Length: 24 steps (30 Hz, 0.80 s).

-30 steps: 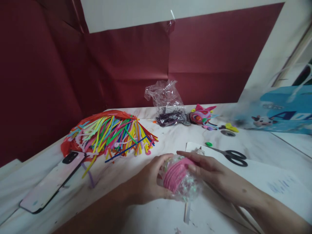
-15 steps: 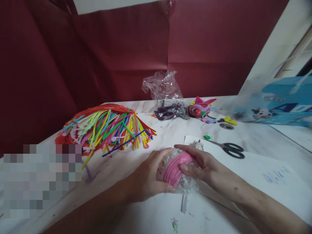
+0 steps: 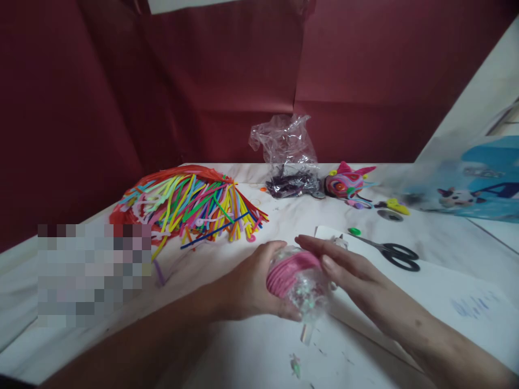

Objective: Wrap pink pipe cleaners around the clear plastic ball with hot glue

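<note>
My left hand [image 3: 259, 289] is wrapped round the left side of a rounded bundle [image 3: 290, 273], thumb and fingers curved against it. Pink fuzzy-looking strands are wound in a band over clear, crinkled plastic with green and white bits in it. My right hand [image 3: 348, 270] lies along the bundle's right side, fingers stretched out over the top edge and thumb off the pink band; its far fingertips are hidden. Below the bundle a short pale strip [image 3: 306, 333] shows on the table. Black-handled scissors [image 3: 395, 254] lie beyond my right hand, partly on white paper [image 3: 438, 297].
Colourful pipe cleaners [image 3: 203, 205] spill from a red wrapper at left. Behind are a clear plastic bag [image 3: 287, 146] with dark strands and a pink decorated ball [image 3: 344, 181]. A green piece [image 3: 354, 231], a roll of tape [image 3: 390, 215] and a blue printed bag [image 3: 482, 178] are at right.
My right thumb has lifted off the pink band, and the right hand has shifted right. The bundle has turned a little in my left hand. The whole view has swung slightly left.
</note>
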Available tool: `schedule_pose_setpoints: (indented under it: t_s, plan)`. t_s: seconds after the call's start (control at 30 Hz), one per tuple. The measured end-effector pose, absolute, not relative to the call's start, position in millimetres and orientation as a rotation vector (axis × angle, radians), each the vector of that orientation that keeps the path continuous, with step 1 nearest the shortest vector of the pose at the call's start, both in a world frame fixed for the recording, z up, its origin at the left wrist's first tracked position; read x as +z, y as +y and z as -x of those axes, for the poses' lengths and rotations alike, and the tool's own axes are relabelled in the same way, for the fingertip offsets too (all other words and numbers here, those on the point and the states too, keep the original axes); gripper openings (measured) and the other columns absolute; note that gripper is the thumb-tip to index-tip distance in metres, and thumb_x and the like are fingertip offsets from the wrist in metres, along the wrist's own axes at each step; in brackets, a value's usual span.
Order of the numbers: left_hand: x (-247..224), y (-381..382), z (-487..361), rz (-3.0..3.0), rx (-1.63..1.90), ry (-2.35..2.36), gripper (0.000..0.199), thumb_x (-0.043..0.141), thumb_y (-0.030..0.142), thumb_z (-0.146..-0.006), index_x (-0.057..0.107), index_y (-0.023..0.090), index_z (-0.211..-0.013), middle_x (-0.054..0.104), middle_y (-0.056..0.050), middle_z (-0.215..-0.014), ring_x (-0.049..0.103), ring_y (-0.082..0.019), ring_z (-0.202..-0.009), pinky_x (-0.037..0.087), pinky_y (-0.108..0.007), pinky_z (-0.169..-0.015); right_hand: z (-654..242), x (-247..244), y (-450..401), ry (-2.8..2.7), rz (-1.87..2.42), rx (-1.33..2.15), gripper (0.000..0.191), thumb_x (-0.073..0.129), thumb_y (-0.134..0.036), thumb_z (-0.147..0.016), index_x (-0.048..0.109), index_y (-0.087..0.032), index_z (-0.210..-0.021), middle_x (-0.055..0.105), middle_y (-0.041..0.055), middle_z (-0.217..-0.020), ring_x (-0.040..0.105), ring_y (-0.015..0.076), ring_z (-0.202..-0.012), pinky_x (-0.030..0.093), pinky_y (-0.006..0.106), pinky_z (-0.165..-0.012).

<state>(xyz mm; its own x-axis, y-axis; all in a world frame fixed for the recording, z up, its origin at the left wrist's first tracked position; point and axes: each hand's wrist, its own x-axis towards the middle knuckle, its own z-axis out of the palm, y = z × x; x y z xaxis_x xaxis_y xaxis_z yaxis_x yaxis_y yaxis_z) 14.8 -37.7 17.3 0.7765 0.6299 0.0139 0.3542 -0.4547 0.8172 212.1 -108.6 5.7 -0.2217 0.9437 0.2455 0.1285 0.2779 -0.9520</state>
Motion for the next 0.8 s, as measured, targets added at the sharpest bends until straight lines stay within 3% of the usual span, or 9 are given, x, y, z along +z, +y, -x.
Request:
schedule_pose_setpoints:
  t_s: [0.2,0.33,0.43,0.57,0.63,0.7,0.8]
  plan:
    - [16,-27,11,-2.125,0.521,0.667,0.095,0.075,0.036,-0.052,0.027,0.016,-0.131,0.034,-0.012,-0.135,0.035,-0.029,-0.121,0.030,-0.041,-0.101,-219,4,-102,-1.545,1.005,1.106,0.078,0.060,-0.073,-0.096,0.036,-0.010,-0.134,0.017,0.0085,-0.119,0.025,0.0188,-0.110,0.036,0.019,-0.096]
    - [10,-17,34,-2.025,0.773,0.652,0.091,0.076,0.034,-0.053,0.028,0.017,-0.129,0.038,-0.012,-0.132,0.038,-0.029,-0.119,0.030,-0.040,-0.101,-223,19,-83,-1.623,1.118,0.978,0.074,0.068,-0.067,-0.091,0.049,-0.004,-0.124,0.027,0.0087,-0.113,0.035,0.0147,-0.103,0.040,-0.002,-0.081]
    - [5,-14,48,-2.056,0.897,0.677,0.087,0.075,0.033,-0.055,0.029,0.019,-0.127,0.039,-0.011,-0.130,0.039,-0.028,-0.119,0.030,-0.040,-0.101,-219,32,-58,-1.644,1.135,0.918,0.070,0.075,-0.062,-0.083,0.056,-0.001,-0.112,0.032,0.0100,-0.107,0.039,0.0136,-0.098,0.038,-0.007,-0.076]
    - [1,-14,61,-2.230,1.003,0.683,0.091,0.076,0.036,-0.051,0.029,0.021,-0.127,0.035,-0.011,-0.130,0.034,-0.028,-0.121,0.028,-0.040,-0.103,-211,33,-8,-1.611,1.159,0.927,0.088,0.074,-0.078,-0.072,0.049,0.004,-0.094,0.038,0.0148,-0.091,0.047,0.0168,-0.080,0.049,0.008,-0.066]
    - [2,-14,66,-2.328,1.002,0.684,0.092,0.075,0.039,-0.052,0.027,0.022,-0.129,0.029,-0.011,-0.134,0.028,-0.029,-0.125,0.026,-0.041,-0.104,-204,28,19,-1.605,1.251,0.948,0.071,0.062,-0.065,-0.096,0.047,0.005,-0.091,0.038,0.0128,-0.085,0.047,0.0127,-0.075,0.048,0.011,-0.066]
    - [3,-14,70,-2.400,0.954,0.686,0.090,0.072,0.041,-0.056,0.025,0.023,-0.130,0.025,-0.010,-0.137,0.025,-0.028,-0.127,0.026,-0.041,-0.105,-193,22,43,-1.595,1.399,0.969,0.049,0.039,-0.035,-0.115,0.046,0.006,-0.088,0.038,0.0103,-0.080,0.046,0.0087,-0.069,0.046,0.007,-0.060]
    - [5,-12,76,-2.430,0.895,0.714,0.091,0.071,0.043,-0.057,0.024,0.024,-0.131,0.025,-0.010,-0.138,0.027,-0.028,-0.126,0.028,-0.041,-0.104,-170,16,70,-1.652,1.585,0.982,0.038,0.035,-0.015,-0.116,0.049,0.007,-0.088,0.038,0.0078,-0.077,0.045,0.0060,-0.066,0.040,0.000,-0.052]
